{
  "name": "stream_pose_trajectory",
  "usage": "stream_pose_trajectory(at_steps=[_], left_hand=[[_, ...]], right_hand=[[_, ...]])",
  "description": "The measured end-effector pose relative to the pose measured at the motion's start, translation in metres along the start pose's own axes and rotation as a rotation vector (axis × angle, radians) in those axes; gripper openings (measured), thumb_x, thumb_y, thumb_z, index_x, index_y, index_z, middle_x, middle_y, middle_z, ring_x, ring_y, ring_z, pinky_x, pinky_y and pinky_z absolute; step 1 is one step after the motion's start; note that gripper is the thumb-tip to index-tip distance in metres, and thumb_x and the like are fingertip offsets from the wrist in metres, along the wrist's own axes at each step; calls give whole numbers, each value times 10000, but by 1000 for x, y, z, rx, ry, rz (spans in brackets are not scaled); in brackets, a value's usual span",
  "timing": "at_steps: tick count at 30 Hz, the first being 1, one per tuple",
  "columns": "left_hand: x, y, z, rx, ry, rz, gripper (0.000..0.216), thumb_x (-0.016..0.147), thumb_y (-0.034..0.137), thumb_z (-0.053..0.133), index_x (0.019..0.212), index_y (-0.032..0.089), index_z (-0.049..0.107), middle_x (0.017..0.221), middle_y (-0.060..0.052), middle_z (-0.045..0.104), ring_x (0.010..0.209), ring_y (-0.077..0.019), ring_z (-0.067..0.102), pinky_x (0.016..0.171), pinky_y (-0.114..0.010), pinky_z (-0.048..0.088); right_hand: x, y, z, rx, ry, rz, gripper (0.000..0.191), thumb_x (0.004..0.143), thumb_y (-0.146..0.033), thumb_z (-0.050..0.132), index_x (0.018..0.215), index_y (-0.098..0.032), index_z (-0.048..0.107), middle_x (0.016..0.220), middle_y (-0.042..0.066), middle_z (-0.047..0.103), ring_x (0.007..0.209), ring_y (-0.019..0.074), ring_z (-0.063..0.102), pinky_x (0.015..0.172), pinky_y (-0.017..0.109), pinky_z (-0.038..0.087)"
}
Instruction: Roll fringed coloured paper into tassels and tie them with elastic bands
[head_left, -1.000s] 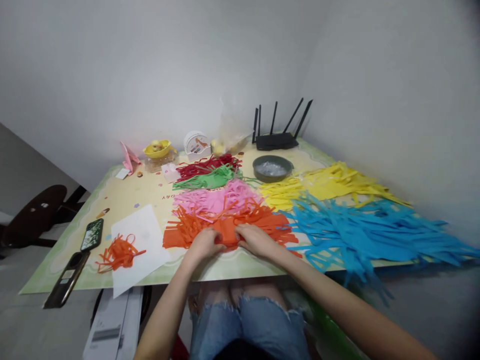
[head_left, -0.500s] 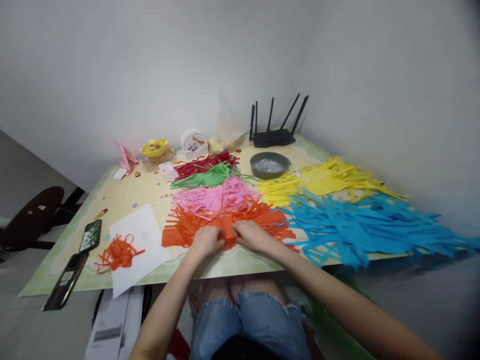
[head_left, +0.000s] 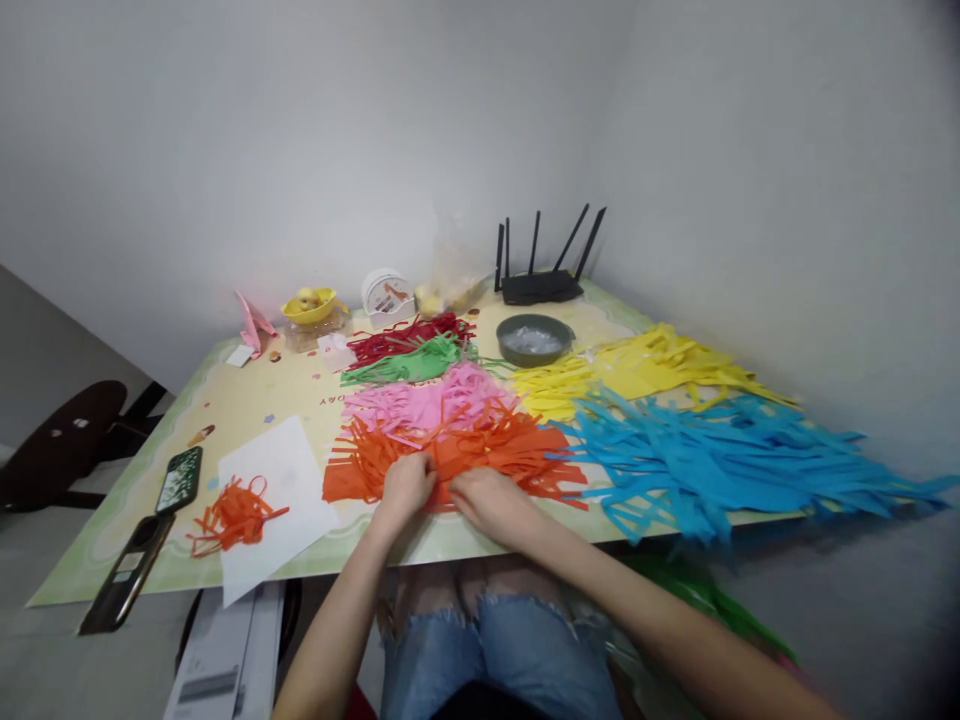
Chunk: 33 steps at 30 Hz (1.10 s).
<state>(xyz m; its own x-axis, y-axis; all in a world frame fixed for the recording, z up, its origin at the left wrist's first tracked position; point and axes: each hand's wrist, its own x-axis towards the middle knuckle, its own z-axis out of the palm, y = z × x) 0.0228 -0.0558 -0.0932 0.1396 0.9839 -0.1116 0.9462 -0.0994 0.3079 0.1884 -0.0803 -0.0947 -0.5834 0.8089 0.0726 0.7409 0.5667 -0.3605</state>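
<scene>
Both of my hands rest on a pile of orange paper strips [head_left: 517, 450] at the table's near edge. My left hand [head_left: 406, 484] has its fingers curled and pinches orange paper at the pile's front. Right beside it, my right hand [head_left: 489, 500] is also closed on the orange paper, its fingertips nearly meeting those of the left. Behind the orange pile lie pink strips [head_left: 431, 400], green strips [head_left: 409, 362] and red strips [head_left: 405, 335].
Blue strips [head_left: 720, 460] and yellow strips [head_left: 637, 368] cover the table's right side. A white sheet [head_left: 289, 470] with an orange bundle [head_left: 234, 512], a phone [head_left: 179, 480] and a dark remote-like device [head_left: 124, 587] lie left. A grey bowl [head_left: 534, 339], router [head_left: 541, 284] and small containers stand behind.
My hands have drawn closer together on the orange pile, the right one sliding left toward the near edge. The view has shifted slightly.
</scene>
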Motion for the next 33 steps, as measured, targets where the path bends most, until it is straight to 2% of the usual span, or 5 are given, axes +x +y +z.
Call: stream_pose_trajectory(at_steps=[10, 17, 21, 29, 33], left_hand=[[1, -25, -27, -354, 615, -77, 113, 809, 176, 460, 816, 178, 573, 754, -24, 660, 711, -147, 626, 689, -241, 465], [-16, -94, -144, -465, 1215, -279, 68, 682, 125, 459, 662, 190, 456, 525, 61, 427, 498, -128, 459, 529, -245, 411], [-53, -85, -201, -321, 1543, -272, 103, 746, 99, 464, 787, 191, 486, 748, -14, 543, 705, -178, 527, 713, -323, 439], [-45, -4, -161, 17, 848, 281, 138, 860, 173, 502, 935, 183, 616, 872, -62, 674, 817, -193, 623, 782, -297, 465], [-23, 12, -149, -165, 630, 432, 191, 875, 152, 488, 1003, 188, 625, 932, -68, 668, 871, -183, 618, 791, -286, 470]], right_hand=[[20, -29, 32, -194, -93, -66, 362, 869, -297, 507, 1187, -170, 624, 1304, 211, 529, 1153, 352, 493, 883, 505, 430], [21, -32, 30, -201, -120, -92, 427, 849, -305, 497, 1241, -165, 595, 1216, 224, 573, 1088, 368, 533, 817, 497, 458], [23, -31, 17, -151, -96, -99, 357, 862, -284, 507, 1160, -134, 635, 1090, 203, 645, 986, 321, 608, 787, 424, 485], [31, -56, -98, 177, 547, -229, 362, 930, -313, 487, 1256, -161, 531, 1222, 137, 607, 1154, 248, 523, 991, 425, 419], [60, -53, -111, 318, 694, -253, 435, 818, -209, 577, 1247, -153, 542, 1254, 153, 587, 1202, 282, 470, 1019, 485, 387]])
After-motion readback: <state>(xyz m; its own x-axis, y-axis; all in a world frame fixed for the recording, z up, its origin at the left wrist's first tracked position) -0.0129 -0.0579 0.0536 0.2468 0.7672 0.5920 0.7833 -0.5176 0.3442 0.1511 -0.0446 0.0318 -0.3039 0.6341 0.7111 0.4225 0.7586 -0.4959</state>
